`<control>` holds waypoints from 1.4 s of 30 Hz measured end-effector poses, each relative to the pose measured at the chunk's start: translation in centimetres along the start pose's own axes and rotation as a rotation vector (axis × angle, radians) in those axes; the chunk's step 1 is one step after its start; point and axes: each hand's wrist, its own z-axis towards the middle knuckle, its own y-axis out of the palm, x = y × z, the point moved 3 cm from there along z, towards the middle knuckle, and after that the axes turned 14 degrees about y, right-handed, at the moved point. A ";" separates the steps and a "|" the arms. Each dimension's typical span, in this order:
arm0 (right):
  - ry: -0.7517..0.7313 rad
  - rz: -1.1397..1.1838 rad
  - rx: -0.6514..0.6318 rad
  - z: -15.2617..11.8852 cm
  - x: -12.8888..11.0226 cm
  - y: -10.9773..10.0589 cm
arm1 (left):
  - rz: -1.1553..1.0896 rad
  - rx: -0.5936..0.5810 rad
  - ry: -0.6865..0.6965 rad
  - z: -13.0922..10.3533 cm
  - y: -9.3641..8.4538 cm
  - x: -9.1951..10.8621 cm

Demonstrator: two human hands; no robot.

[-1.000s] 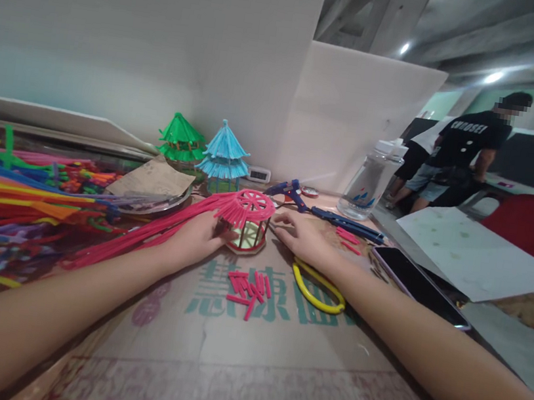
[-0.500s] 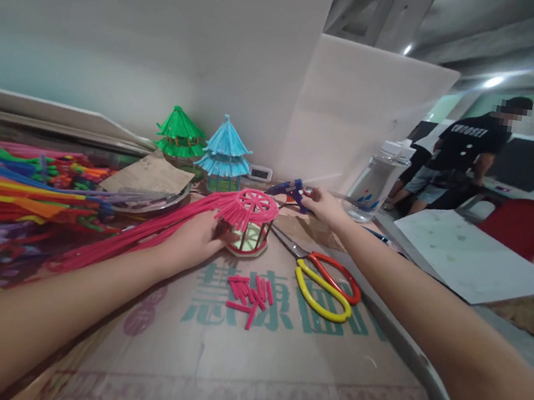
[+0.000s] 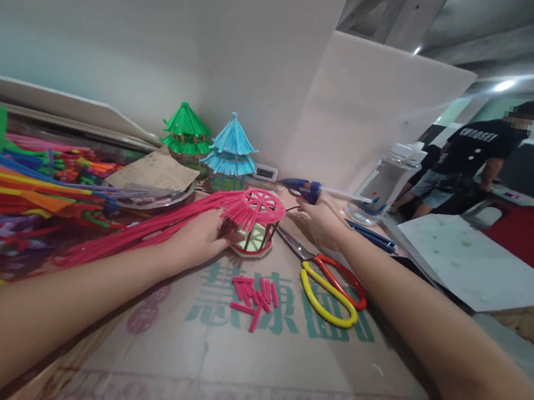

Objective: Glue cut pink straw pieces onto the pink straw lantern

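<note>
In mid-frame, the pink hut (image 3: 251,214) is held by the left hand (image 3: 205,237). Up and right of it, the glue gun (image 3: 308,191) is held by the right hand (image 3: 321,213). Pink bits (image 3: 256,294) are spread below.

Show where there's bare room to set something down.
Widest: printed cardboard between the forearms, nearer the camera than the pink pieces. A narrow gap separates those from the scissors. Crowded: left, under colourful strips; far side, around pink model and glue gun.
</note>
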 end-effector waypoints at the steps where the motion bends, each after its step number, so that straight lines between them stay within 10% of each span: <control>1: -0.001 -0.007 0.004 -0.8 -0.4 -0.4 | 0.005 0.000 -0.004 0.0 0.0 0.1; 13: -0.191 0.229 -0.089 -16.1 -3.0 -2.0 | 0.095 0.043 0.044 -0.2 -0.2 -0.3; 42: -0.275 -0.087 -0.106 -16.0 -2.2 -1.0 | 0.317 0.024 0.133 0.1 -1.1 1.6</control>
